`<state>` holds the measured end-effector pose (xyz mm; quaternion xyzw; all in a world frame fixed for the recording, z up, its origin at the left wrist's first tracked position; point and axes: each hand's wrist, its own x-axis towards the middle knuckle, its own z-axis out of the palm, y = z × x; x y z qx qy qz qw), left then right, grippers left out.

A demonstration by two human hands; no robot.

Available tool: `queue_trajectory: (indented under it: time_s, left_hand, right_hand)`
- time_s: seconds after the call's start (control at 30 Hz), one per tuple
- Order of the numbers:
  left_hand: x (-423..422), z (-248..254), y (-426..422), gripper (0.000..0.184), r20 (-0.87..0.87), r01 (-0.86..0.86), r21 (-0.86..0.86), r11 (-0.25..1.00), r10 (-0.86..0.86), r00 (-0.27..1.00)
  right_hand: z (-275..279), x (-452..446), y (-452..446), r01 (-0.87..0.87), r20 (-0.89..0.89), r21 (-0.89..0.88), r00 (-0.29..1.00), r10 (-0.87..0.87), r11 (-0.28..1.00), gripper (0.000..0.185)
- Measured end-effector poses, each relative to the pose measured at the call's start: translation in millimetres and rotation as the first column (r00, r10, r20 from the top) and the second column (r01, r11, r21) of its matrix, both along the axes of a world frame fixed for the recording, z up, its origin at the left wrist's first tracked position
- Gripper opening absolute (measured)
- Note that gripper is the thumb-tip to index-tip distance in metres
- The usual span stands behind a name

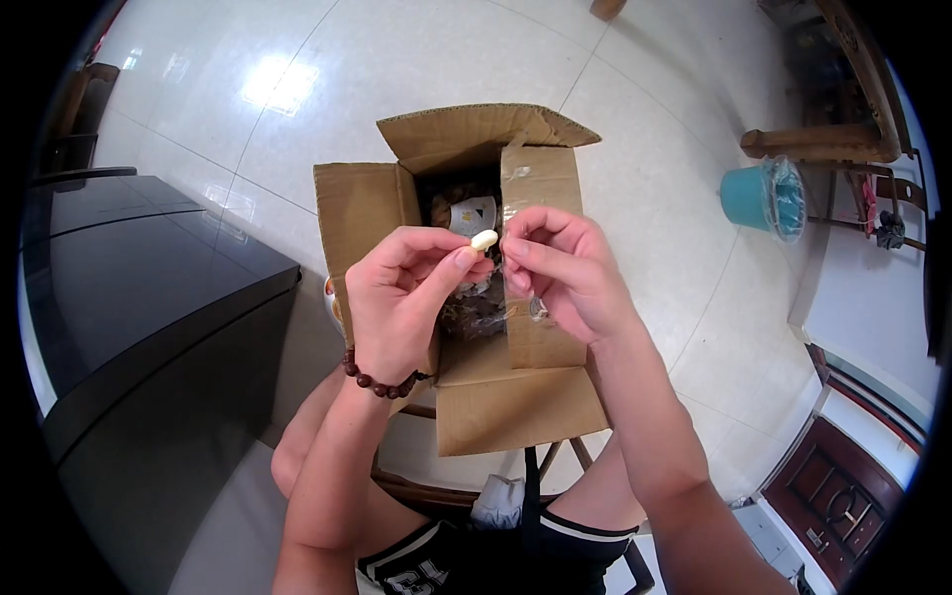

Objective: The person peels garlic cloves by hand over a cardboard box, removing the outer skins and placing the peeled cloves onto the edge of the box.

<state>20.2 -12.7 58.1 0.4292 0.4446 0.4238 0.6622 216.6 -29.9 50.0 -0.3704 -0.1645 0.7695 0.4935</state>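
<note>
In the head view, pinching pale oval piece [484,241] in left hand [402,283] above open cardboard box [521,412], partly hiding contents [472,214]. Curling right hand [565,263] just beside; grip unclear. Dark cabinet [149,268] left, teal bin [744,195] right. Piece's long axis slanting slightly up, rightward.

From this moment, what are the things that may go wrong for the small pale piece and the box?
The pale piece sits only at the fingertips of the left hand, so it may slip. It is above the open cardboard box, so it could drop among the loose scraps and be hard to find. The beaded bracelet is close to the cardboard and might catch on its edge.
</note>
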Motion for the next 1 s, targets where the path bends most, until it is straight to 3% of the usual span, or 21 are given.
queue_trajectory:
  time_s: [0.03, 0.07, 0.13, 0.17, 0.23, 0.27, 0.33, 0.37, 0.43, 0.57, 0.63, 0.67, 0.7, 0.73, 0.77, 0.8, 0.83, 0.87, 0.9, 0.97, 1.0]
  left_hand:
    - [-1, 0, 1, 0.010, 0.001, -0.007, 0.002, 1.000, 0.007, 1.000]
    - [-2, 1, 2, 0.010, 0.001, -0.007, 0.002, 1.000, 0.007, 1.000]
    - [-5, 1, 4, 0.010, -0.058, -0.002, 0.004, 1.000, 0.002, 0.998]
    - [-6, 1, 4, 0.010, -0.059, -0.002, 0.005, 1.000, 0.003, 0.998]
    - [-8, -2, 4, 0.010, -0.152, 0.074, 0.075, 0.994, -0.061, 0.986]
    - [-8, -1, 4, 0.010, -0.152, 0.074, 0.076, 0.994, -0.062, 0.986]
    - [-8, -1, 4, 0.009, -0.187, 0.102, 0.080, 0.992, -0.086, 0.979]
    - [-8, 0, 4, 0.009, -0.187, 0.103, 0.080, 0.992, -0.086, 0.979]
    - [-8, 1, 4, 0.009, -0.195, 0.149, 0.091, 0.985, -0.129, 0.972]
    - [-12, 1, 11, 0.015, -0.227, 0.174, 0.023, 0.984, -0.164, 0.960]
    - [-18, 7, 22, 0.017, -0.466, 0.272, -0.406, 0.873, -0.453, 0.760]
    - [-26, -5, 19, 0.017, -0.466, 0.272, -0.405, 0.873, -0.453, 0.760]
    - [-35, -26, 11, 0.017, -0.681, 0.436, -0.177, 0.882, -0.430, 0.593]
    - [-37, -32, 8, 0.019, -0.853, 0.615, 0.018, 0.788, -0.308, 0.420]
    - [-37, -35, 6, 0.026, -0.851, 0.596, -0.172, 0.784, -0.423, 0.311]
    - [-32, -28, 9, 0.026, -0.850, 0.600, -0.171, 0.782, -0.425, 0.312]
    - [-25, -18, 12, 0.028, -0.768, 0.543, -0.308, 0.781, -0.541, 0.342]
    - [-21, -13, 15, 0.030, -0.668, 0.489, -0.441, 0.753, -0.639, 0.381]
    - [-22, -20, 11, 0.030, -0.668, 0.495, -0.436, 0.751, -0.639, 0.381]
    - [-29, -42, -1, 0.041, -0.897, 0.699, -0.031, 0.715, -0.328, 0.295]
    - [-25, -38, -1, 0.041, -0.895, 0.702, -0.028, 0.711, -0.331, 0.299]
  right_hand:
    - [-1, 2, 0, -0.016, 0.124, 0.041, 0.992, 0.011, 0.999, 0.013]
    - [-4, 1, 0, -0.016, 0.124, 0.041, 0.992, 0.011, 0.999, 0.013]
    - [-9, -1, 1, -0.149, 0.563, 0.154, 0.826, 0.037, 0.977, 0.017]
    - [-6, 0, 0, -0.150, 0.563, 0.155, 0.826, 0.037, 0.976, 0.017]
    - [3, 0, -2, -0.368, 0.797, 0.040, 0.573, 0.192, 0.929, 0.020]
    - [5, -2, -1, -0.367, 0.797, 0.040, 0.573, 0.192, 0.929, 0.020]
    - [7, -6, 0, -0.229, 0.673, 0.070, 0.730, 0.124, 0.971, 0.020]
    - [7, -8, 0, -0.229, 0.672, 0.070, 0.730, 0.124, 0.971, 0.020]
    - [8, -10, 0, -0.116, 0.498, 0.110, 0.866, 0.046, 0.987, 0.019]
    - [2, -4, -1, -0.132, 0.546, 0.159, 0.837, 0.024, 0.978, 0.015]
    - [-5, 16, 2, -0.057, 0.683, 0.107, 0.730, -0.032, 0.993, 0.013]
    - [-10, 27, 2, -0.057, 0.683, 0.108, 0.729, -0.032, 0.993, 0.013]
    - [-16, 39, 3, -0.053, 0.766, 0.098, 0.642, -0.041, 0.994, 0.015]
    - [-21, 49, 4, -0.047, 0.838, 0.088, 0.544, -0.048, 0.995, 0.017]
    - [-25, 56, 4, -0.044, 0.839, 0.087, 0.542, -0.050, 0.995, 0.017]
    - [-29, 62, 4, -0.064, 0.902, 0.025, 0.432, 0.005, 0.998, 0.018]
    - [-33, 67, 4, -0.077, 0.948, -0.038, 0.313, 0.060, 0.996, 0.019]
    - [-40, 70, 5, -0.072, 0.950, -0.036, 0.308, 0.056, 0.997, 0.019]
    - [-48, 74, 5, -0.111, 0.965, -0.065, 0.245, 0.091, 0.992, 0.019]
    - [-68, 82, 4, -0.144, 0.977, -0.101, 0.174, 0.125, 0.984, 0.019]
    - [-80, 85, 1, -0.187, 0.976, -0.124, 0.152, 0.153, 0.974, 0.018]
